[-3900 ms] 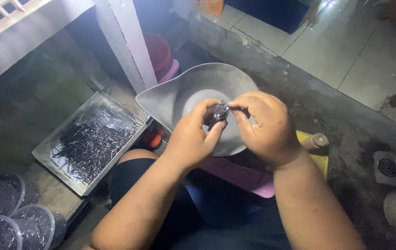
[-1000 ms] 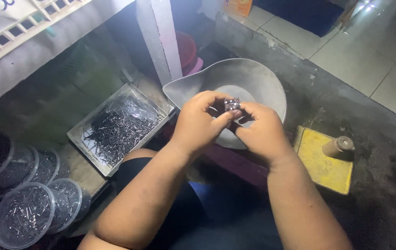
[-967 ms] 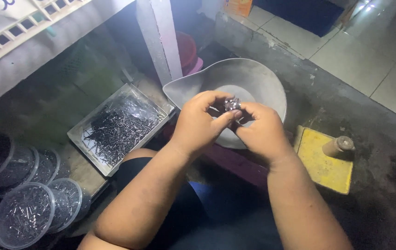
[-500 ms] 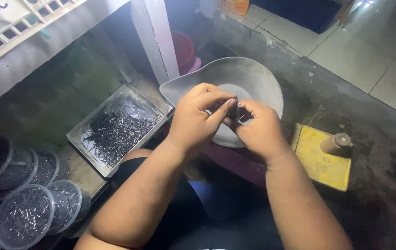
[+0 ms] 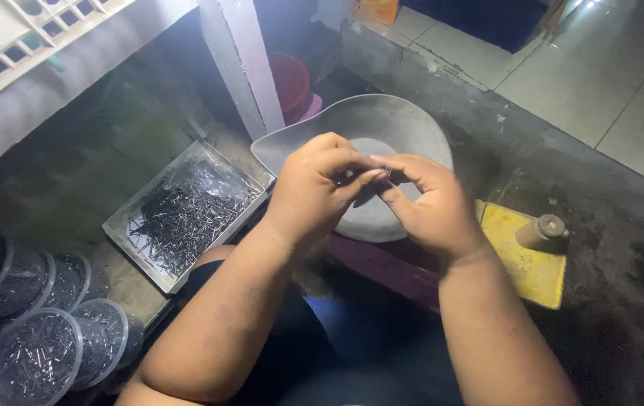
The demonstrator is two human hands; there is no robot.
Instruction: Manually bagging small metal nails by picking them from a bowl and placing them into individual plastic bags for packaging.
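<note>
Both hands meet dead centre, right above the grey metal pan (image 5: 412, 124). The left hand (image 5: 314, 192) curls over from nine o'clock, thumb and forefinger drawn narrow, tips pressed toward the right hand (image 5: 427, 203), which comes in from three o'clock with its fingers pinched the same way. Between those fingertips sits a small dark metal piece (image 5: 387, 174), just a sliver of it showing, the rest buried behind the thumbs. What exactly it is, I can't tell from here.

By the look of it, that piece is light, stiff and hard, and small enough to squirt out of a loose pinch, so I'd judge the safe hold is right at the tips, pad against pad, close over the pan so a dropped bit lands inside it.

At nine o'clock from the hands lies a shallow metal tray (image 5: 138, 248) full of thin dark nails or pins, loosely heaped. Down at eight o'clock stand clear round tubs (image 5: 32, 353) filled with the same small metal stock. At three o'clock a yellow block (image 5: 521, 259) rests on the concrete, a short brown cylinder (image 5: 542, 229) lying on its far corner. Up at twelve o'clock, behind the pale post (image 5: 239, 64), sits a red bucket (image 5: 290, 79).
</note>
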